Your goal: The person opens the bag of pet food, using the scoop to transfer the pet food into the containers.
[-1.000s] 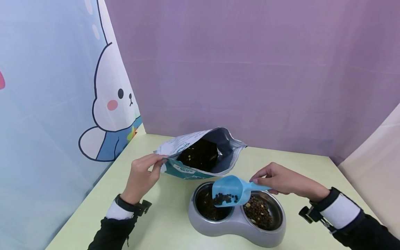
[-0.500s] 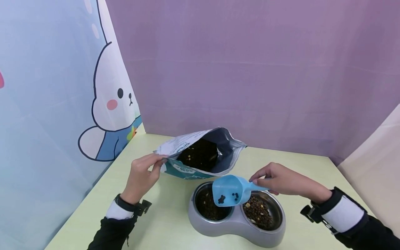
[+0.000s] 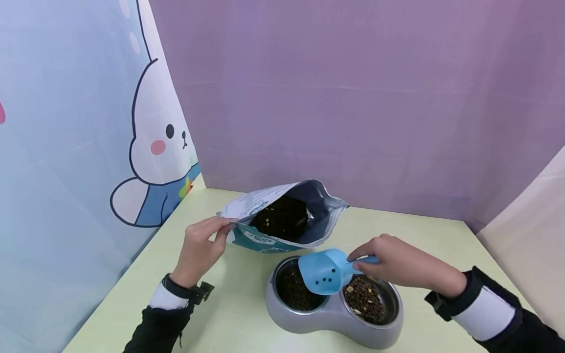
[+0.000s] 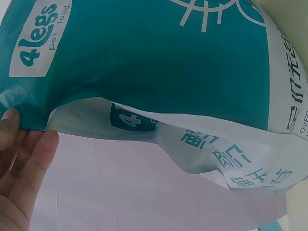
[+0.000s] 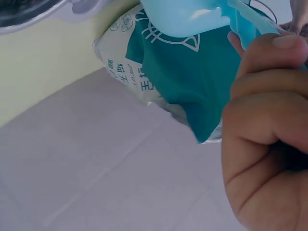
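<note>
My left hand (image 3: 204, 249) pinches the left edge of an opened pet food bag (image 3: 260, 241). Dark kibble (image 3: 282, 219) shows inside the silver-lined mouth. In the left wrist view the bag's teal front (image 4: 183, 67) fills much of the frame, thumb and fingers at its rim. My right hand (image 3: 399, 262) grips a light blue scoop (image 3: 320, 274) by its handle, curled fingers seen close in the right wrist view. The scoop is tilted over the left bowl of a grey double pet bowl (image 3: 333, 321), with only a few dark pieces on it. Both bowls hold brown kibble (image 3: 364, 300).
Everything stands on a pale yellow table (image 3: 234, 304). Behind it hangs a purple cloth (image 3: 353, 108), with a blue rabbit-print cloth (image 3: 66, 171) at the left and a whitish cloth (image 3: 529, 235) at the right. The bag is close behind the bowls.
Most of the kibble has left the scoop, which has tipped further over the left bowl. My right hand has turned and dropped slightly; the left hand and bag have stayed put.
</note>
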`<control>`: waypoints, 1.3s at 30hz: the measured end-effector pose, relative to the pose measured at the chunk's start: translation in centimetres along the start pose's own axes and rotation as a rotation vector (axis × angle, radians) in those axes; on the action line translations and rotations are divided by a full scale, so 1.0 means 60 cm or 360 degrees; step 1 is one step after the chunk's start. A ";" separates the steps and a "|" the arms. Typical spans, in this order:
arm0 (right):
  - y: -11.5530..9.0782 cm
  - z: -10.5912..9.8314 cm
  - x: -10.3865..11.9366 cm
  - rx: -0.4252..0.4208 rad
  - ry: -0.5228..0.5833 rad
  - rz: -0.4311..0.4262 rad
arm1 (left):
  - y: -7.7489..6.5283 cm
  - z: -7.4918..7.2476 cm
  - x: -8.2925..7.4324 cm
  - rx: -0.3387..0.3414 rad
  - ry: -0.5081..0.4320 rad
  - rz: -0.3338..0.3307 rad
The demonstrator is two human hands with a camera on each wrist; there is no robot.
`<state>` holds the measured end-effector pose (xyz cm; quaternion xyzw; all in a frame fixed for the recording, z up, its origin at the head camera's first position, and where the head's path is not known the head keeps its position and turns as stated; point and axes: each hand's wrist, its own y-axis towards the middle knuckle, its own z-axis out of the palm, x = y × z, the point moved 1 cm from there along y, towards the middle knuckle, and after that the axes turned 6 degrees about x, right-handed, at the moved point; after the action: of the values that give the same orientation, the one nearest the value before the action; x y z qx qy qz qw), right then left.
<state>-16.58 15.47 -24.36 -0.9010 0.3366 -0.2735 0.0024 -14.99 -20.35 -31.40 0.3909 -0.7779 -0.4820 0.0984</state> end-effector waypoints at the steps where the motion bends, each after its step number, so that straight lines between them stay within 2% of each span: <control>1: -0.001 0.003 0.003 -0.0012 -0.0038 -0.0021 | 0.000 0.000 0.000 0.0001 0.0001 0.0000; 7: -0.005 0.017 0.022 -0.0082 -0.0260 -0.0107 | 0.001 -0.001 0.001 0.0003 -0.0001 0.0015; 18: -0.011 0.014 0.027 -0.0172 -0.0394 -0.0127 | 0.003 -0.002 0.001 0.0005 -0.0011 0.0022; 23: -0.023 0.011 0.016 -0.0198 -0.0313 -0.0130 | 0.002 -0.002 0.000 0.0015 -0.0019 0.0013; 29: -0.046 0.005 -0.001 -0.0190 -0.0095 -0.0130 | 0.001 -0.001 0.002 0.0023 -0.0001 0.0011; 39: -0.114 -0.030 -0.030 -0.0296 0.0040 -0.0105 | 0.002 -0.001 0.000 0.0009 -0.0032 0.0004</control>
<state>-14.44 22.19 -22.45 -0.9045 0.3306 -0.2524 -0.0945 -15.00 -20.37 -31.24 0.3852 -0.7808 -0.4835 0.0901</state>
